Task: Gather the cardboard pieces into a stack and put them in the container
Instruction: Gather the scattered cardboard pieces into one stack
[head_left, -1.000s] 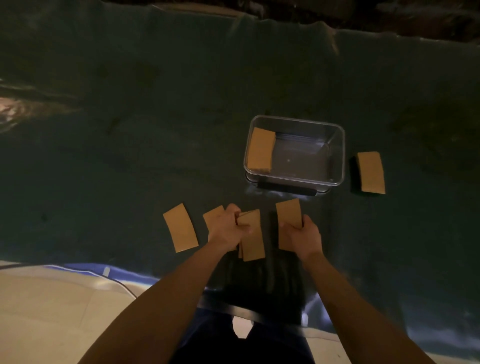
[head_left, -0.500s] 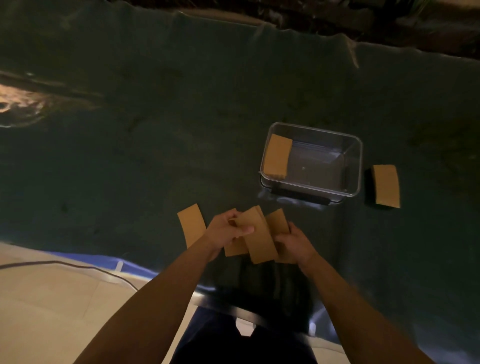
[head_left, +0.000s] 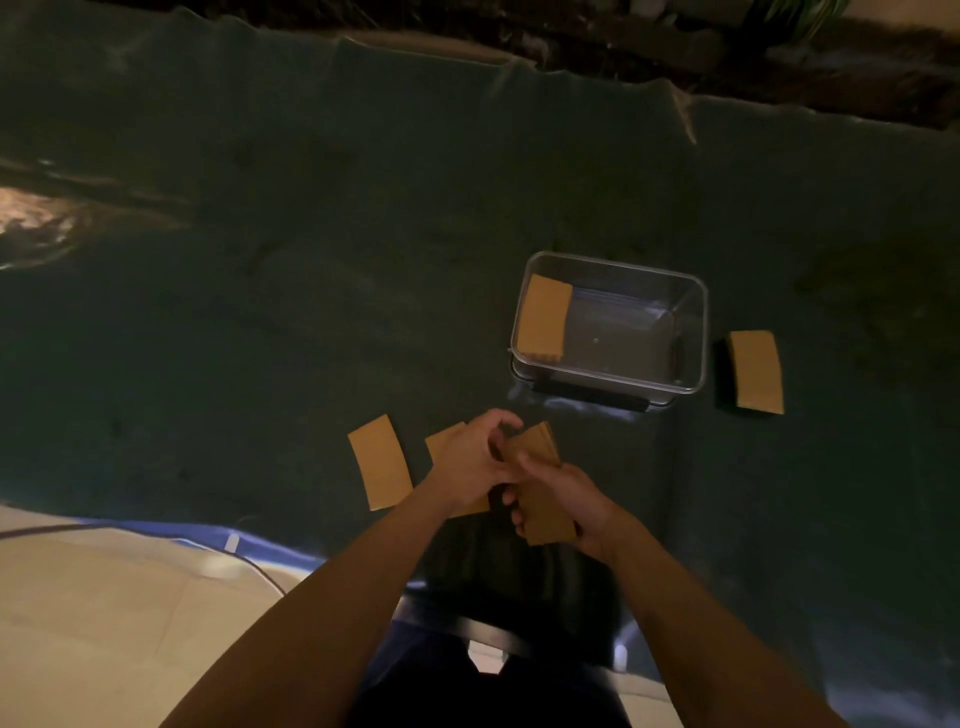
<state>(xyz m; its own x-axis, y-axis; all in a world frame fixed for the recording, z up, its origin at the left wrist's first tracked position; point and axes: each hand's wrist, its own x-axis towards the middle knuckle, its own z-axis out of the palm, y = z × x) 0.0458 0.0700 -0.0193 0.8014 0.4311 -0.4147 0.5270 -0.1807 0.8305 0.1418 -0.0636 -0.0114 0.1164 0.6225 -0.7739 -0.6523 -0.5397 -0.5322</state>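
A small stack of brown cardboard pieces (head_left: 540, 470) is held between both hands just in front of me. My right hand (head_left: 563, 499) grips its lower part from the right, and my left hand (head_left: 475, 462) closes on it from the left. One loose piece (head_left: 380, 462) lies flat to the left, and another (head_left: 441, 441) is half hidden under my left hand. A clear plastic container (head_left: 696, 332) stands beyond my hands with one cardboard piece (head_left: 545, 319) leaning at its left end. Right of the container lies one more piece (head_left: 756, 371).
A dark green cloth (head_left: 311, 286) covers the table, rumpled along its far edge. The table's near edge runs just below my hands, with a blue strip (head_left: 208, 538) and pale floor (head_left: 104, 623) with a cable at lower left. A bright reflection (head_left: 36, 218) shows at far left.
My hands have come together, merging the pieces each held into one stack. The head camera has shifted, so the container sits further right in view.
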